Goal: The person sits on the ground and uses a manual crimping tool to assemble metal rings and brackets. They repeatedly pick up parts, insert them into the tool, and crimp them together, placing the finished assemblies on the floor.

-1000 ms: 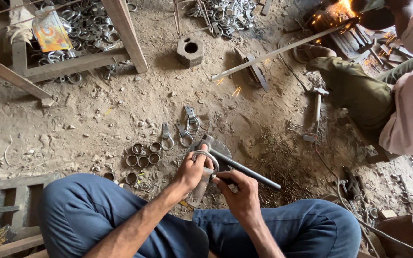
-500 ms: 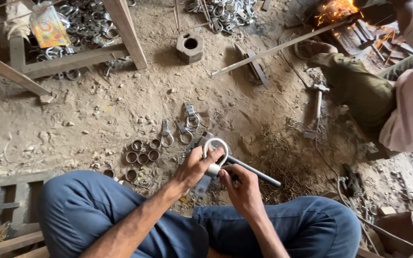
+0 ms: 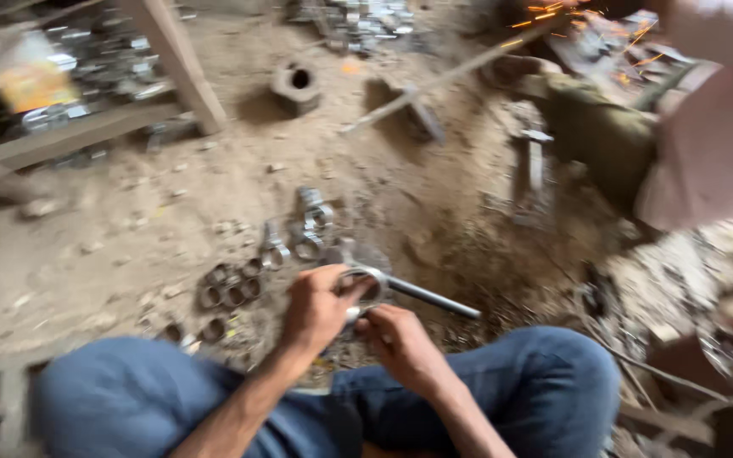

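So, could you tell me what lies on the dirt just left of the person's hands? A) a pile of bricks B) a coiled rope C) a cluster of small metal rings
C: a cluster of small metal rings lies on the dirt beside the left hand.

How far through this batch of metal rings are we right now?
Looks done: a cluster of rings lies grouped on the dirt floor. In hand: the left hand and right hand hold one ring on a metal rod. Possibly left: loose pieces beyond; blur hides their state.
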